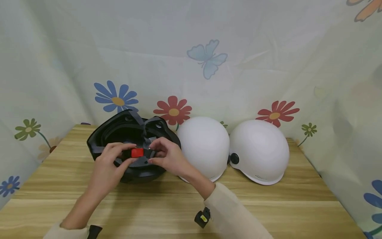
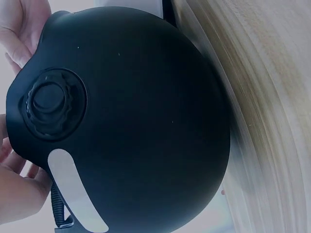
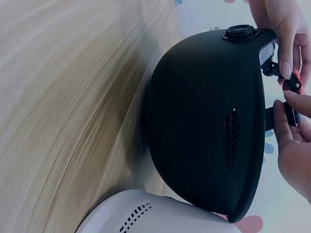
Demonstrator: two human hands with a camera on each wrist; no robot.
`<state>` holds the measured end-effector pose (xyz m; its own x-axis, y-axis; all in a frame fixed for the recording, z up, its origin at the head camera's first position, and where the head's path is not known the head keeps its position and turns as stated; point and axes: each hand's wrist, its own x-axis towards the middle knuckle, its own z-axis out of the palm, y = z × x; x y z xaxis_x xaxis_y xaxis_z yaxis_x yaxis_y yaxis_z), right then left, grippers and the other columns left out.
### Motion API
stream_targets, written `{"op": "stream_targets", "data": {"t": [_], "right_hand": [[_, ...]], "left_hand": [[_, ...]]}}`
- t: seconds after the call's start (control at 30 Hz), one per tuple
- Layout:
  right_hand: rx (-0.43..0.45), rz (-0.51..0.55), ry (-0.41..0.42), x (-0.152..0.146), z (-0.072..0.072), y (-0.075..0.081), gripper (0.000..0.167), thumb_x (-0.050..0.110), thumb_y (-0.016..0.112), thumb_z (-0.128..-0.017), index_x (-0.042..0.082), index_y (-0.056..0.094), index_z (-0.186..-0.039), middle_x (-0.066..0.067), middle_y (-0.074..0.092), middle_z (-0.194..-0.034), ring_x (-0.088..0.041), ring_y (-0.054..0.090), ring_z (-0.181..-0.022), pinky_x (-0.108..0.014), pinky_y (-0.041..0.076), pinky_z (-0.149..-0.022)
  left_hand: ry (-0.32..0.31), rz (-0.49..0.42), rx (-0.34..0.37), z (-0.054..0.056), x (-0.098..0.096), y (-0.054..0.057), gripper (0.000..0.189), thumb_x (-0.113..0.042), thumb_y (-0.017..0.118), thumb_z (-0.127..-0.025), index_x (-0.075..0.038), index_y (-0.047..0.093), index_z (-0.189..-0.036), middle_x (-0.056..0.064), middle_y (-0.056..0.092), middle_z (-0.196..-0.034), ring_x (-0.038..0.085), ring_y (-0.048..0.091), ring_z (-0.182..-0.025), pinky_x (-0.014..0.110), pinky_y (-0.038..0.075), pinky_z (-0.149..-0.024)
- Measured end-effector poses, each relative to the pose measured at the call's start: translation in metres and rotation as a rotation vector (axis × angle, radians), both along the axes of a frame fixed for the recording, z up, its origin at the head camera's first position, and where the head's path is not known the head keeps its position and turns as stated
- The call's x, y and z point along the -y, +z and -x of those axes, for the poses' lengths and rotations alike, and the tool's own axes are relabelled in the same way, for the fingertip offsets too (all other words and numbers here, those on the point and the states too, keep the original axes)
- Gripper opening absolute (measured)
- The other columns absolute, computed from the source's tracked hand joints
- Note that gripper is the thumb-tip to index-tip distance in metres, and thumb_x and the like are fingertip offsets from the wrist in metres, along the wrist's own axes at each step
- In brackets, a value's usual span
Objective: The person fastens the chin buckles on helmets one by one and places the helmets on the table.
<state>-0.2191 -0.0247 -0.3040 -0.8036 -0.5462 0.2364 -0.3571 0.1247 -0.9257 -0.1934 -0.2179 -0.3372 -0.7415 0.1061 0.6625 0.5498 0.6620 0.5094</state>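
A black helmet [image 1: 143,176] lies upside down on the table, its hollow and grey straps [image 1: 135,117] facing up. Over the opening, my left hand [image 1: 104,169] pinches the red part of a chin-strap buckle [image 1: 137,152] between thumb and fingers. Close to its right, my right hand [image 1: 171,159] pinches the strap's black buckle end [image 1: 148,153]. Whether the two buckle parts are joined, I cannot tell. From the left wrist, the helmet's round black dial [image 2: 51,102] shows, with fingers behind the rim. The right wrist view has both hands [image 3: 296,155] at the strap beyond the rim.
Two white helmets [image 1: 204,146] [image 1: 259,149] stand dome-up to the right, the nearer one against the black helmet. The wooden table [image 1: 268,212] runs back to a flowered cloth [image 1: 167,73] hung behind and at both sides.
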Motion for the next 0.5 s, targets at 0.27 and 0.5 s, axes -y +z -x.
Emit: {"op": "stream_targets", "data": {"t": [0.27, 0.5], "right_hand": [[-0.054, 0.004, 0.014, -0.0023, 0.0017, -0.0001, 0.026, -0.015, 0.062, -0.077, -0.012, 0.054, -0.102, -0.023, 0.052, -0.100, -0.034, 0.060, -0.083, -0.022, 0.049, -0.078], [-0.080, -0.003, 0.012, -0.0029, 0.0064, -0.0051, 0.027, -0.014, 0.062, -0.078, -0.012, 0.057, -0.104, -0.023, 0.052, -0.100, -0.035, 0.060, -0.086, -0.024, 0.049, -0.079]], "left_hand": [[-0.011, -0.032, 0.019, 0.0003, 0.0012, -0.0017, 0.035, 0.004, 0.078, -0.066, -0.005, 0.067, -0.097, 0.010, 0.058, -0.097, 0.019, 0.053, -0.085, 0.003, 0.036, -0.069], [-0.042, -0.027, -0.009, 0.0020, 0.0016, -0.0015, 0.039, 0.007, 0.077, -0.064, -0.004, 0.066, -0.099, 0.006, 0.062, -0.099, 0.015, 0.050, -0.091, 0.006, 0.038, -0.072]]}}
